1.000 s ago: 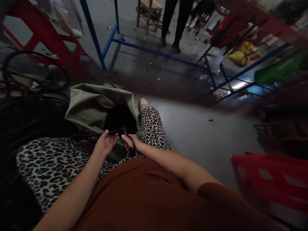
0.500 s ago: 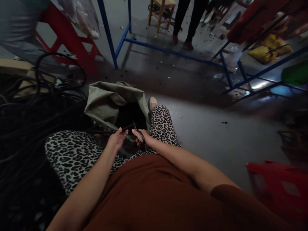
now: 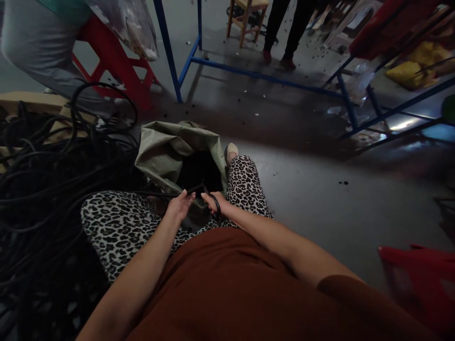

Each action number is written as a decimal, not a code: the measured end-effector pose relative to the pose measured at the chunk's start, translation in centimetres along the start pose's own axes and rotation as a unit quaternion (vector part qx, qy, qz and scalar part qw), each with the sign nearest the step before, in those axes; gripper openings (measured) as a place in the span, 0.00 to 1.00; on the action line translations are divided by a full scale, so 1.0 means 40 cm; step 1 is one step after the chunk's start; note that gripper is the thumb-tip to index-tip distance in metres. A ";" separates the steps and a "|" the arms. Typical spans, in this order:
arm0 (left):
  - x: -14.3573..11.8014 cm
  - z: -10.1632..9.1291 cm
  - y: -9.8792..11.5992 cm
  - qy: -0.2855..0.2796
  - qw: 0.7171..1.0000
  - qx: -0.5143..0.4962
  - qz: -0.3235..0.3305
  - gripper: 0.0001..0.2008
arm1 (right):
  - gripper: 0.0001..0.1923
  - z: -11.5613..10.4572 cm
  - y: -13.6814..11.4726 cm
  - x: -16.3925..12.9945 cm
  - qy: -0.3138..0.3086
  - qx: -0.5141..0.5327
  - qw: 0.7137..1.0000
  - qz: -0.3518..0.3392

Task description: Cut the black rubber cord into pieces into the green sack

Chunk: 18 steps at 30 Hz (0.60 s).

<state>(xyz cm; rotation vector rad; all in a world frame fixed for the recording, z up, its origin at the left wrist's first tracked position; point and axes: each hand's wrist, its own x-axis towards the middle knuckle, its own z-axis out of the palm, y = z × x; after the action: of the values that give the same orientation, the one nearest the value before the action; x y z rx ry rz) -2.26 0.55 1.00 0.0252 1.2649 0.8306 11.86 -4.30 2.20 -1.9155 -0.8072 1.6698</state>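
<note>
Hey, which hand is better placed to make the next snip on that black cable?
Right. The right hand already holds the scissors at the black cable; the left hand grips that cable.

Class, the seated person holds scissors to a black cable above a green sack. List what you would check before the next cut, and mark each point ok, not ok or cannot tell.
1. Left hand grips the black cable: ok.
2. Right hand has fingers through the scissors handles: ok.
3. Blades on the cable: cannot tell, too dark.
4. Left fingers off the blades: cannot tell.
5. Green sack mouth open beneath the hands: ok.
6. Cable pile beside the left leg, cable feeding from it freely: cannot tell.
</note>
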 end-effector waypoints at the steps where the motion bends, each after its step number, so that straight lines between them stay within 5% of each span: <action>1: 0.002 -0.002 0.000 0.000 1.000 0.004 0.004 0.06 | 0.18 -0.001 -0.001 0.000 -0.002 0.000 1.000 -0.001; 18: 0.003 -0.005 0.003 -0.012 0.998 -0.029 0.062 0.03 | 0.23 0.011 0.043 -0.005 -0.098 0.025 0.994 0.028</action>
<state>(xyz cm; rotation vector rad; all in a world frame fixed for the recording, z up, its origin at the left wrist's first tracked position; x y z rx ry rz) -2.48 0.62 0.90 0.0670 1.2243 0.9709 11.64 -5.67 1.10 -1.7758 -0.7817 1.9163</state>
